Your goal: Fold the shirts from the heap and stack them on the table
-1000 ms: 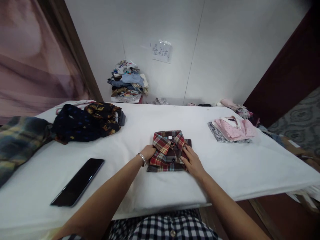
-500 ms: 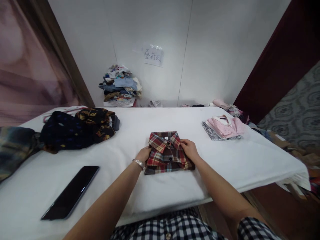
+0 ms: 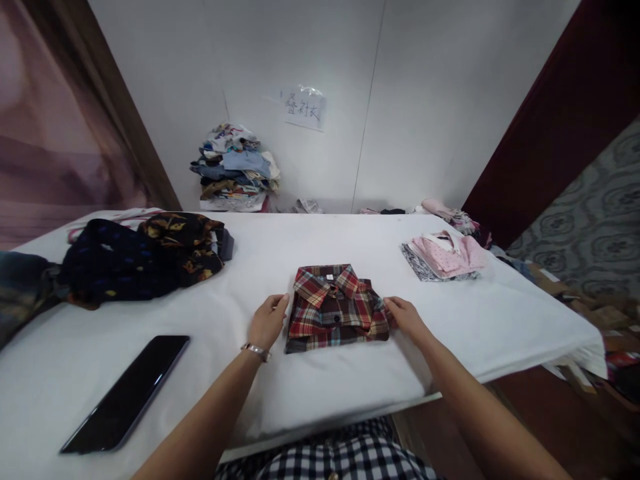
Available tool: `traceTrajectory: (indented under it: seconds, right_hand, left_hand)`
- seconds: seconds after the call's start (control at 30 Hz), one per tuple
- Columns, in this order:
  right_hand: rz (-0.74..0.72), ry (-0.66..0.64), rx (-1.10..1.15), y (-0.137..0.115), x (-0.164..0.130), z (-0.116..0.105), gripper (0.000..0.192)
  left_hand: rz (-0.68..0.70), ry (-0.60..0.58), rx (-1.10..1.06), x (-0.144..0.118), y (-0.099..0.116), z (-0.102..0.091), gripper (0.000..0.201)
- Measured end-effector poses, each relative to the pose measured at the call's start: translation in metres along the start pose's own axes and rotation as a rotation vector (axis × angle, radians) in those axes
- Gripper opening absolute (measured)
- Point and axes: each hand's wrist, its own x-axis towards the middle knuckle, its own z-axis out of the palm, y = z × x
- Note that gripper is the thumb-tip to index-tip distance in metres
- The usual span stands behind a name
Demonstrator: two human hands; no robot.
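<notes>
Left hand (image 3: pixel 267 322) and right hand (image 3: pixel 404 315), both flat and empty, flank the square-folded plaid shirt (image 3: pixel 336 308).

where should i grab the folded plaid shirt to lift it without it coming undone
Take the folded plaid shirt by its two short side edges, coming in from left and right at once, where the left hand and right hand already sit. It lies flat, collar away from you, so sliding fingers under both folded sides probably keeps the layers together.
</notes>
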Motion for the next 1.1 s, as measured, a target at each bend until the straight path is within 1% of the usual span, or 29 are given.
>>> traceTrajectory:
  seconds: [0.07, 0.2, 0.27, 0.33, 0.37, 0.4, 0.47, 0.5, 0.53, 0.57, 0.6, 0.7, 0.73, 0.8, 0.83, 0.87, 0.93, 1.0, 1.1]
  right_hand:
    - [-0.004, -0.081, -0.023, 0.001, -0.006, 0.004, 0.038]
    - [-0.150, -0.146, 0.013, -0.002, -0.008, 0.028, 0.032]
    - [-0.182, -0.141, -0.021, -0.003, -0.007, 0.033, 0.032]
    - [-0.178, -0.098, -0.107, -0.003, -0.007, 0.028, 0.035]
    - [-0.160, -0.066, -0.151, -0.003, -0.007, 0.022, 0.038]
    - [-0.126, -0.036, -0.186, -0.003, -0.008, 0.015, 0.044]
    - [-0.011, -0.004, -0.205, -0.003, -0.008, 0.002, 0.057]
    - [0.052, -0.013, -0.186, -0.003, -0.008, -0.001, 0.062]
    - [0.099, -0.031, -0.152, -0.004, -0.007, -0.003, 0.065]
    - [0.120, -0.049, -0.116, -0.005, -0.007, -0.002, 0.065]
    - [0.115, -0.060, -0.084, -0.007, -0.006, 0.001, 0.062]
    - [0.061, -0.102, 0.058, -0.015, -0.007, 0.016, 0.050]
    - [0.079, -0.147, 0.142, -0.018, -0.008, 0.021, 0.048]
    - [0.155, -0.241, 0.342, -0.024, -0.009, 0.027, 0.048]
    - [0.187, -0.256, 0.431, -0.026, -0.009, 0.029, 0.051]
    - [0.199, -0.244, 0.497, -0.028, -0.008, 0.031, 0.055]
    - [0.172, -0.171, 0.568, -0.030, -0.005, 0.033, 0.064]
    - [0.145, -0.122, 0.595, -0.028, -0.001, 0.037, 0.068]
    - [0.142, -0.092, 0.619, -0.022, -0.001, 0.041, 0.065]
  left_hand:
    - [0.076, -0.025, 0.051, -0.005, 0.010, 0.002, 0.042]
    - [0.268, -0.112, 0.299, -0.006, 0.039, 0.017, 0.027]
    - [0.275, -0.134, 0.396, -0.005, 0.044, 0.022, 0.023]
    - [0.228, -0.157, 0.403, -0.004, 0.040, 0.021, 0.022]
    - [0.204, -0.149, 0.382, -0.004, 0.035, 0.019, 0.024]
    - [0.182, -0.124, 0.349, -0.005, 0.028, 0.016, 0.026]
    - [0.107, -0.057, 0.259, -0.008, 0.016, 0.010, 0.038]
    - [0.048, -0.039, 0.199, -0.011, 0.011, 0.008, 0.046]
    - [-0.015, -0.050, 0.120, -0.013, 0.008, 0.007, 0.052]
    - [-0.073, -0.090, 0.026, -0.016, 0.008, 0.007, 0.054]
    - [-0.124, -0.145, -0.073, -0.018, 0.009, 0.008, 0.052]
    - [-0.256, -0.323, -0.353, -0.024, 0.018, 0.012, 0.037]
    - [-0.303, -0.378, -0.425, -0.026, 0.022, 0.012, 0.034]
    - [-0.395, -0.497, -0.547, -0.029, 0.027, 0.010, 0.036]
    - [-0.433, -0.547, -0.589, -0.031, 0.030, 0.008, 0.037]
    - [-0.463, -0.582, -0.618, -0.034, 0.032, 0.007, 0.039]
    - [-0.495, -0.594, -0.660, -0.039, 0.036, 0.006, 0.040]
    - [-0.491, -0.566, -0.703, -0.043, 0.038, 0.008, 0.036]
    - [-0.490, -0.534, -0.768, -0.044, 0.038, 0.014, 0.024]
